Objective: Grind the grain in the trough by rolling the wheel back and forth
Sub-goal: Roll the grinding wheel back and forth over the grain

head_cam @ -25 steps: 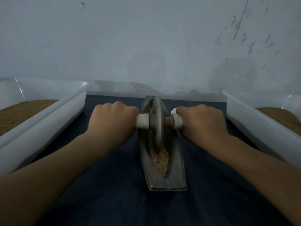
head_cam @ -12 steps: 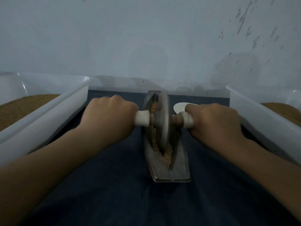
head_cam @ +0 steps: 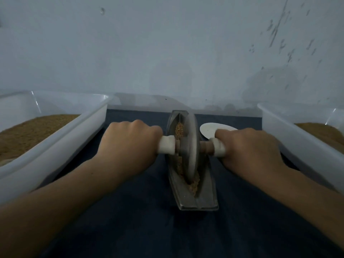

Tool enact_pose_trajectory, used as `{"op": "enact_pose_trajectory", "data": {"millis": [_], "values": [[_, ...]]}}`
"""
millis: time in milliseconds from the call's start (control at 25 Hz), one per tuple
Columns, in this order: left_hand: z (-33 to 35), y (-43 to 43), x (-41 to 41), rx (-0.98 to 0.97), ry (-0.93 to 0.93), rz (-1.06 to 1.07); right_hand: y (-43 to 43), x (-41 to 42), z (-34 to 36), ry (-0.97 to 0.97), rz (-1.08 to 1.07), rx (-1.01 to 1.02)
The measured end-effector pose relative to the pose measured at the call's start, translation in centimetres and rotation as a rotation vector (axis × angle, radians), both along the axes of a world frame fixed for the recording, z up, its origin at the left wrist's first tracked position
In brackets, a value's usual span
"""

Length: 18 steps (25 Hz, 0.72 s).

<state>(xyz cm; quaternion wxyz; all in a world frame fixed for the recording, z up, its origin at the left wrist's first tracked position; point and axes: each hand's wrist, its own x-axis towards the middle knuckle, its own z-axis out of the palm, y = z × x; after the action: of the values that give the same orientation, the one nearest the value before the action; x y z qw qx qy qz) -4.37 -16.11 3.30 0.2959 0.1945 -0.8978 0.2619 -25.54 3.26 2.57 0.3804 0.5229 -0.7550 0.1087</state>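
A grey metal trough (head_cam: pixel 206 194) lies lengthwise on a dark blue cloth, its near end towards me. A grey disc wheel (head_cam: pixel 190 146) stands upright in its groove, about midway along. Crushed tan grain (head_cam: pixel 193 185) lies in the groove just in front of the wheel, and more grain (head_cam: pixel 179 130) shows behind it. My left hand (head_cam: pixel 128 146) grips the white left handle (head_cam: pixel 167 147) of the axle. My right hand (head_cam: pixel 249 151) grips the white right handle (head_cam: pixel 218 149).
A white plastic tub (head_cam: pixel 61 144) with brown grain stands at the left. Another white tub (head_cam: pixel 297 140) with brown grain stands at the right. A small white dish (head_cam: pixel 209 130) lies behind my right hand. A pale wall rises just beyond the cloth.
Both hands have pulled the wheel towards me along the trough, from the far part to about the middle. The grain at the near end is now pressed against the wheel.
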Motion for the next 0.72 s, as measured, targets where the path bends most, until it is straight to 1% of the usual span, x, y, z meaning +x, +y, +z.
{"op": "enact_pose_trajectory", "data": {"millis": [40, 80, 160, 240, 280, 320, 400, 480, 520, 600, 640, 720], "values": [[0.1, -0.3, -0.9, 0.003, -0.011, 0.043, -0.7, -0.3, -0.3, -0.028, -0.026, -0.011], [0.2, -0.6, -2.2, 0.013, -0.038, 0.105, -2.1, -0.6, -0.2, -0.029, -0.099, 0.016], [1.3, -1.5, -4.8, 0.13, -0.072, 0.205, -5.3, -1.1, 1.1, -0.105, -0.21, 0.117], [2.3, -1.9, -5.9, 0.281, -0.119, 0.261, -7.0, -1.5, 2.7, -0.164, -0.211, 0.199], [2.3, -1.7, -5.6, 0.312, -0.131, 0.255, -6.7, -1.4, 3.1, -0.158, -0.191, 0.227], [1.9, -1.2, -4.6, 0.289, -0.12, 0.238, -5.7, -1.0, 3.1, -0.105, -0.149, 0.24], [0.2, -0.5, -2.0, 0.166, -0.029, 0.139, -2.8, -0.6, 2.0, 0.038, -0.031, 0.178], [-0.6, 0.3, 0.1, 0.037, 0.023, 0.051, -0.4, -0.3, 1.1, 0.082, 0.035, 0.111], [-0.5, 0.1, 0.1, 0.014, 0.049, 0.044, -0.3, -0.5, 0.9, 0.076, 0.03, 0.102], [-0.7, -0.4, -1.3, 0.054, 0.023, 0.12, -2.2, -0.8, 0.6, 0.052, -0.043, 0.099], [-0.5, -0.8, -2.4, 0.095, -0.006, 0.181, -3.8, -1.0, 1.0, 0.014, -0.103, 0.106], [0.6, -1.9, -4.9, 0.173, -0.039, 0.24, -6.6, -1.3, 2.0, -0.072, -0.194, 0.157]]}}
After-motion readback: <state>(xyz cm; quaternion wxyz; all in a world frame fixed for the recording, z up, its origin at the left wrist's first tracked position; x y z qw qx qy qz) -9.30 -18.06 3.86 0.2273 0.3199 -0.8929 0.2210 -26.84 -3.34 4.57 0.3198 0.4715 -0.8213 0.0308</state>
